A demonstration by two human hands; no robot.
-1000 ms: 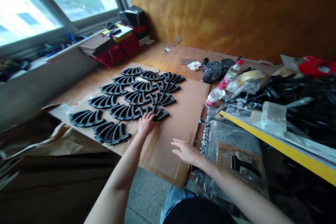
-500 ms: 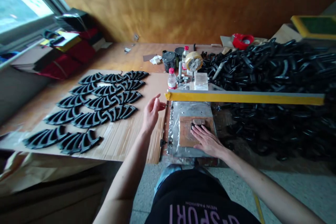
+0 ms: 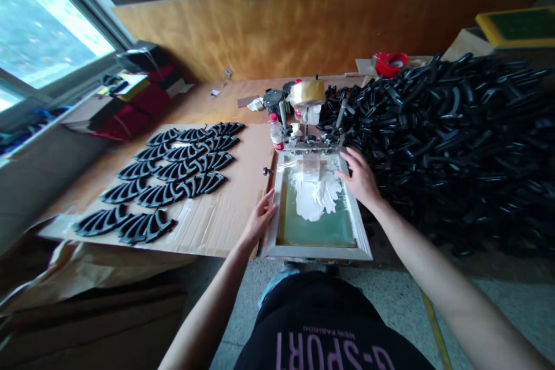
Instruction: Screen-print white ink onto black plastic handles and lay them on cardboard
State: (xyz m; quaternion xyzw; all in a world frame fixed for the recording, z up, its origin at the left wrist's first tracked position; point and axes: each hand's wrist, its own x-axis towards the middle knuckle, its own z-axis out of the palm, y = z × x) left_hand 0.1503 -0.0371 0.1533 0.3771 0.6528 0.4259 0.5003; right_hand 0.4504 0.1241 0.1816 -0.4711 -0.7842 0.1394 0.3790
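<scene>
A screen-printing frame (image 3: 363, 237) lies flat in front of me, its green mesh carrying a smear of white ink (image 3: 310, 199). My left hand (image 3: 261, 217) is at the frame's left edge, fingers stretched and seemingly touching it, with nothing seen in its grasp. Over the frame's upper right side is my right hand (image 3: 361, 176), fingers apart, close to the ink and a clear block-like piece (image 3: 311, 166). The metal hinge clamp (image 3: 314, 145) holds the frame's far end. The printing board below the frame is hidden.
Rows of black curved parts (image 3: 169, 191) lie on cardboard (image 3: 243, 185) at left. A big heap of similar black parts (image 3: 433, 127) fills the right. Behind the clamp are a tape roll (image 3: 307, 92), a red-capped bottle (image 3: 276, 133) and a dark tub (image 3: 273, 101).
The frame has swung down from its raised position over the board. My right hand has left the small black part and moved up to the frame; my left hand has come down beside it.
</scene>
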